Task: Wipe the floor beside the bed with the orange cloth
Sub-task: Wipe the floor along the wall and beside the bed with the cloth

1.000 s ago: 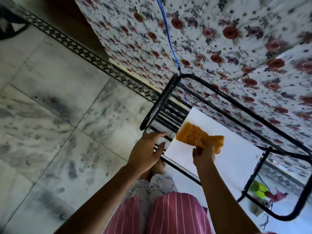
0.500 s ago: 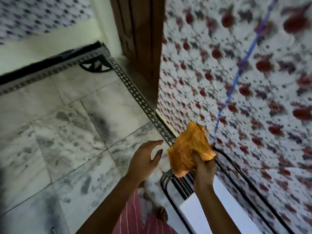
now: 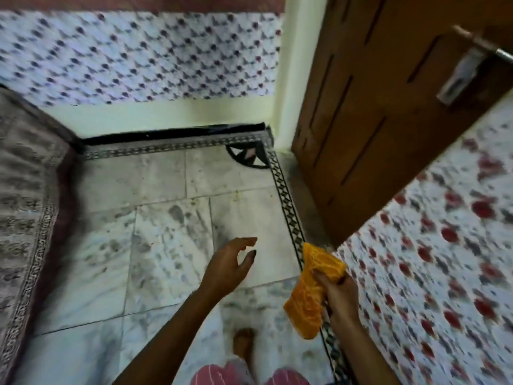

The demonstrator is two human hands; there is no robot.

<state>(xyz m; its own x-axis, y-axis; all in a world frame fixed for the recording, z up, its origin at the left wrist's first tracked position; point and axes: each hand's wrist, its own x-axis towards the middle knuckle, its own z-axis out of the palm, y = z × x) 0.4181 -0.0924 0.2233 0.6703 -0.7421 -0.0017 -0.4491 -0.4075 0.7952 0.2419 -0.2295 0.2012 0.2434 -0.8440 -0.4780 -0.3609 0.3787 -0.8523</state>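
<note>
Orange cloth (image 3: 309,293) hangs bunched in your right hand (image 3: 338,295), fingers curled round it, up off the floor (image 3: 166,254). Left hand (image 3: 231,266) spread, holding nothing. Risk: wiped w/ a wad, it'd prob skip grime by the bed (image 3: 25,207); loose end could catch under your foot (image 3: 244,343).

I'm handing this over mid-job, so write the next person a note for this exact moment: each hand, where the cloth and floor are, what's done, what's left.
Left hand: open, empty, held out above the marble floor.
Right hand: grips the orange cloth, bunched, in the air, clear of the floor.
Floor: ahead, between a grey patterned cover on the left and a floral spread on the right; a wooden door stands beyond.
Done: cloth in hand.
Left: bring the cloth down to the floor and wipe; no wiping contact yet.
</note>
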